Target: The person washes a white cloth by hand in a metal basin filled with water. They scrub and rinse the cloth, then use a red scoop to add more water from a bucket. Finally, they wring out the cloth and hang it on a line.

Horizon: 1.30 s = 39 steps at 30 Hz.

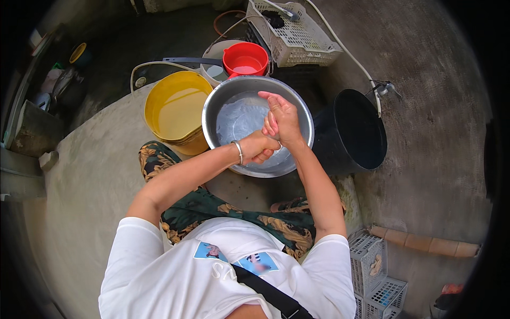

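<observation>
Both my hands are brought together above a wide metal basin (212, 101) with shallow, clear-looking water in it. My left hand (258, 147), with a silver bangle at the wrist, is closed, fingers curled in under the lower edge of the other hand. Just above and touching it is my right hand (282, 121), its fingers folded and one finger reaching out to the left. Whatever lies between the palms, if anything, is hidden.
Left of the basin stands a yellow bucket (150, 109) of cloudy liquid. A red dipper (228, 57) rests on a pale bucket (212, 50) behind. A black bin (340, 133) is at right; a white crate (313, 53) and hose (345, 48) lie beyond.
</observation>
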Each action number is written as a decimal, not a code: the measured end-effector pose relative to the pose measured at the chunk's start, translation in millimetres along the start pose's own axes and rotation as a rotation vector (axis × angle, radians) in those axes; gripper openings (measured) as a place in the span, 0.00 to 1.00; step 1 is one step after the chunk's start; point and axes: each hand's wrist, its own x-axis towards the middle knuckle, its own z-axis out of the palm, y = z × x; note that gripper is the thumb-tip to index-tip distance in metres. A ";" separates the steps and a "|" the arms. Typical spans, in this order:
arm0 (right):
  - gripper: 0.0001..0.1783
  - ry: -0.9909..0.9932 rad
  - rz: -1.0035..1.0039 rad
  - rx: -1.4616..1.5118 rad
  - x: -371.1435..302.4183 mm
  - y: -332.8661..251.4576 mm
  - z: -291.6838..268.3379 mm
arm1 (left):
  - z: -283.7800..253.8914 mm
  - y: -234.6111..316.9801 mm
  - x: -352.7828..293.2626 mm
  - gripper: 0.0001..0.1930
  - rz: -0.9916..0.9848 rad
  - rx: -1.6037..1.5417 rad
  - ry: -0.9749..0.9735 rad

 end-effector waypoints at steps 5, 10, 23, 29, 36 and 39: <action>0.13 0.173 -0.102 -0.173 10.5 24.7 -0.2 | -10.8 -14.0 17.3 0.10 0.016 0.130 0.275; 0.12 0.303 -0.161 -0.345 19.3 38.8 -1.0 | -17.4 -20.6 30.4 0.09 0.159 0.355 0.458; 0.12 0.504 -0.300 -0.572 33.8 72.7 -11.8 | -51.2 -52.5 63.6 0.17 0.380 0.701 0.658; 0.12 0.545 -0.309 -0.570 43.0 89.7 -24.3 | -50.5 -50.6 63.6 0.17 0.365 0.756 0.688; 0.16 0.491 -0.165 -0.229 12.0 55.8 -7.8 | -68.0 -50.5 53.8 0.21 0.357 0.729 0.600; 0.20 0.506 -0.208 -0.340 8.0 64.3 -19.8 | -61.6 -20.0 34.8 0.23 0.392 0.707 0.511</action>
